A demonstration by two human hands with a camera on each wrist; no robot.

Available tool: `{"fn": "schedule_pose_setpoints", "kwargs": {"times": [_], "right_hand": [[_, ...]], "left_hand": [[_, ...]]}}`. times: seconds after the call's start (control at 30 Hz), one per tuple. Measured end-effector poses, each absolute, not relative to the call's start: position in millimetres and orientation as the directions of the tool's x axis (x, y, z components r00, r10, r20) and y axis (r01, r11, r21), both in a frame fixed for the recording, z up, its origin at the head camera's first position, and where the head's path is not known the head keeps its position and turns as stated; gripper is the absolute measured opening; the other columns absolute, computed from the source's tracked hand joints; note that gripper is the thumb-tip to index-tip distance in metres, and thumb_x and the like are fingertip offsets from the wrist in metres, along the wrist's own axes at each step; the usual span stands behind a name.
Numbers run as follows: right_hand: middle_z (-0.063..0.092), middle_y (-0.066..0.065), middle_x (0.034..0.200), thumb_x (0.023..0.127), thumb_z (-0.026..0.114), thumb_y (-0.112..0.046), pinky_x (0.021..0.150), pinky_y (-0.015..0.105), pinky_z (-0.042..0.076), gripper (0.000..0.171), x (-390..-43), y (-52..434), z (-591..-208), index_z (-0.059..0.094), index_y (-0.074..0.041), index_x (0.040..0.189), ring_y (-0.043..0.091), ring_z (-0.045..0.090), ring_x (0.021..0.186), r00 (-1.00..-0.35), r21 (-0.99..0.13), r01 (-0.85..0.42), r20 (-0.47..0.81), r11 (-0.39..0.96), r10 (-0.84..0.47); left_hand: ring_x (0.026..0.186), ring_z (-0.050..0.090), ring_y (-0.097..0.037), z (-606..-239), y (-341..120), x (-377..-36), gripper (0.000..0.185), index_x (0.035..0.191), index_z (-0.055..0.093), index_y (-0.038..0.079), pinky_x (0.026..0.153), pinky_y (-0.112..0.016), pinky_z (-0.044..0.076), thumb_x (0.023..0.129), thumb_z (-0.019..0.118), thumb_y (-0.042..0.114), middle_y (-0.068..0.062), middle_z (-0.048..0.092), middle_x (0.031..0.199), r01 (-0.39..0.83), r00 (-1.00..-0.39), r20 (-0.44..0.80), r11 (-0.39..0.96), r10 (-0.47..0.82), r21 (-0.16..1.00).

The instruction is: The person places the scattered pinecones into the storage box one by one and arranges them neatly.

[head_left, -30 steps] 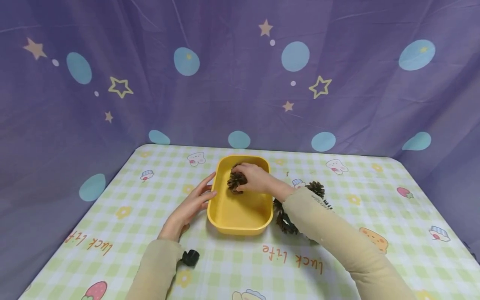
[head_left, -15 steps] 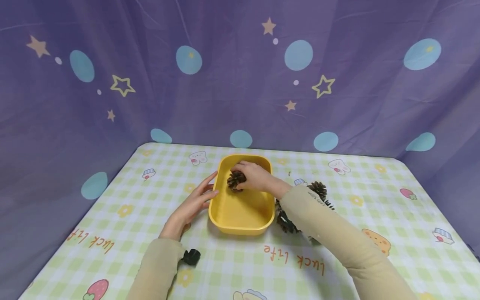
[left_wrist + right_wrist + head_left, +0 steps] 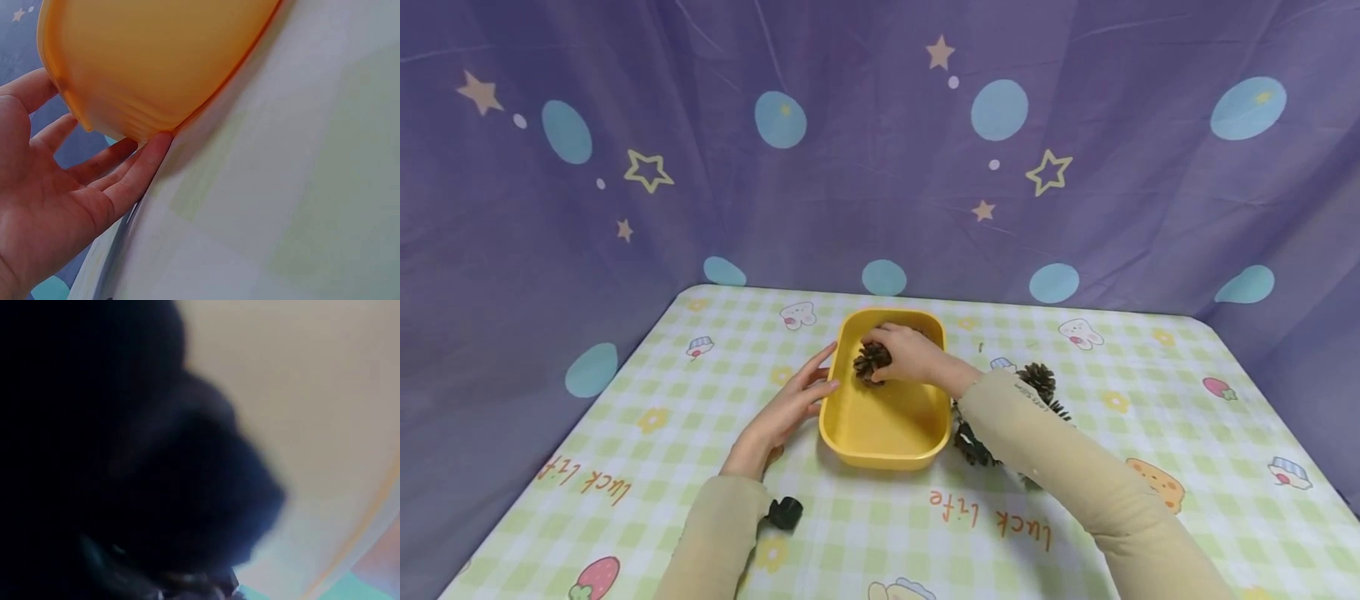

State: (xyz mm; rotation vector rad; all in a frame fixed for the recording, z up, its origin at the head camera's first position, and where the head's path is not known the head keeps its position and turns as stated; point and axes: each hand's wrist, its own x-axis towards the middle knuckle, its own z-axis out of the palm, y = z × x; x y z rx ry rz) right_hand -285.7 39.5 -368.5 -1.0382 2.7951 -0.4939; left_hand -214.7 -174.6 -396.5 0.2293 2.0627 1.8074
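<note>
Well, the right sleeve (image 3: pixel 1067 454) partly hides pinecones (image 3: pixel 1037 381) beside the yellow tub (image 3: pixel 880 429)

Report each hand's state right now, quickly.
Left hand: open, touching the yellow rounded-rectangular plastic tub.
Right hand: closed, holding a brown scaly pine cone inside it.

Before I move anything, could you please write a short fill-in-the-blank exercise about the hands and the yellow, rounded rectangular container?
Inside the yellow, rounded rectangular container, a brown, scaly pine cone is held by the ____ hand.
The ____ hand touches the container's outer wall.
The green-and-white checked tablecloth says "Luck ____".

Missing words: right; left; Life.
</note>
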Motion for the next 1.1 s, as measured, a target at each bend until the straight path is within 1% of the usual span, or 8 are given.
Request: {"fn": "schedule_pose_setpoints", "kwargs": {"times": [0.1, 0.23, 0.33, 0.43, 0.67, 0.87, 0.97, 1.1], "right_hand": [[0.05, 0.006, 0.127, 0.078, 0.072, -0.029, 0.095, 0.036, 0.045, 0.057, -285.5, 40.6, -367.8, 0.05, -0.014, 0.129, 0.021, 0.05, 0.114, -0.759, -0.341, -0.614, 0.007, 0.712, -0.651], [0.05, 0.006, 0.127, 0.079, 0.072, -0.028, 0.094, 0.035, 0.045, 0.056, -284.5, 42.7, -363.5, 0.05, -0.013, 0.128, 0.021, 0.051, 0.113, -0.763, -0.351, -0.609, 0.014, 0.711, -0.646], [0.051, 0.007, 0.126, 0.079, 0.071, -0.025, 0.093, 0.035, 0.046, 0.054, -283.4, 45.2, -359.0, 0.051, -0.012, 0.127, 0.021, 0.052, 0.111, -0.761, -0.364, -0.611, 0.027, 0.703, -0.648], [0.053, 0.008, 0.124, 0.08, 0.071, -0.022, 0.09, 0.034, 0.048, 0.05, -282.6, 49.7, -355.3, 0.053, -0.01, 0.125, 0.022, 0.054, 0.108, -0.759, -0.374, -0.615, 0.042, 0.695, -0.649], [0.059, 0.013, 0.115, 0.082, 0.068, -0.018, 0.087, 0.035, 0.048, 0.044, -282.3, 68.6, -348.5, 0.056, -0.005, 0.122, 0.025, 0.057, 0.102, -0.766, -0.401, -0.606, 0.059, 0.687, -0.64], [0.064, 0.011, 0.106, 0.082, 0.068, -0.017, 0.083, 0.034, 0.05, 0.036, -282.8, 91.0, -344.6, 0.061, -0.006, 0.115, 0.022, 0.06, 0.094, -0.78, -0.391, -0.601, 0.097, 0.697, -0.618], [0.064, 0.01, 0.106, 0.082, 0.067, -0.015, 0.082, 0.034, 0.05, 0.036, -281.4, 103.8, -343.3, 0.061, -0.006, 0.116, 0.021, 0.06, 0.094, -0.79, -0.393, -0.59, 0.097, 0.706, -0.606], [0.064, 0.011, 0.105, 0.082, 0.067, -0.016, 0.082, 0.036, 0.051, 0.034, -279.2, 121.8, -342.7, 0.062, -0.004, 0.113, 0.022, 0.061, 0.092, -0.795, -0.39, -0.588, 0.114, 0.709, -0.596]], "left_hand": [[0.125, 0.039, -0.033, -397.8, -175.0, -215.6, 0.062, 0.145, 0.015, 0.037, 0.102, -0.047, 0.036, 0.095, 0.049, 0.024, -0.012, 0.028, 0.143, -0.129, -0.914, -0.181, 0.162, 0.363, 0.978], [0.125, 0.04, -0.031, -406.0, -177.2, -221.0, 0.061, 0.143, 0.017, 0.042, 0.102, -0.047, 0.036, 0.094, 0.05, 0.027, -0.01, 0.028, 0.142, -0.134, -0.918, -0.185, 0.165, 0.351, 0.977], [0.124, 0.042, -0.028, -413.5, -178.6, -225.8, 0.059, 0.14, 0.021, 0.047, 0.101, -0.046, 0.038, 0.093, 0.052, 0.03, -0.008, 0.031, 0.141, -0.135, -0.925, -0.182, 0.16, 0.334, 0.978], [0.122, 0.044, -0.028, -417.5, -179.0, -227.4, 0.059, 0.138, 0.023, 0.049, 0.099, -0.045, 0.04, 0.091, 0.054, 0.032, -0.008, 0.032, 0.139, -0.123, -0.93, -0.169, 0.157, 0.327, 0.98], [0.12, 0.046, -0.029, -419.0, -178.8, -226.5, 0.058, 0.138, 0.024, 0.049, 0.095, -0.044, 0.044, 0.092, 0.054, 0.031, -0.008, 0.033, 0.138, -0.114, -0.929, -0.159, 0.151, 0.335, 0.982], [0.118, 0.047, -0.028, -418.6, -177.1, -225.7, 0.057, 0.138, 0.025, 0.049, 0.093, -0.041, 0.046, 0.092, 0.053, 0.03, -0.007, 0.033, 0.138, -0.131, -0.93, -0.172, 0.143, 0.326, 0.981], [0.118, 0.047, -0.029, -418.3, -177.2, -225.6, 0.057, 0.138, 0.024, 0.049, 0.093, -0.041, 0.046, 0.093, 0.052, 0.029, -0.007, 0.032, 0.138, -0.132, -0.928, -0.172, 0.141, 0.331, 0.981], [0.118, 0.047, -0.029, -417.7, -177.6, -225.3, 0.057, 0.138, 0.024, 0.049, 0.093, -0.041, 0.047, 0.093, 0.052, 0.028, -0.007, 0.032, 0.138, -0.133, -0.929, -0.174, 0.142, 0.327, 0.981]]}}
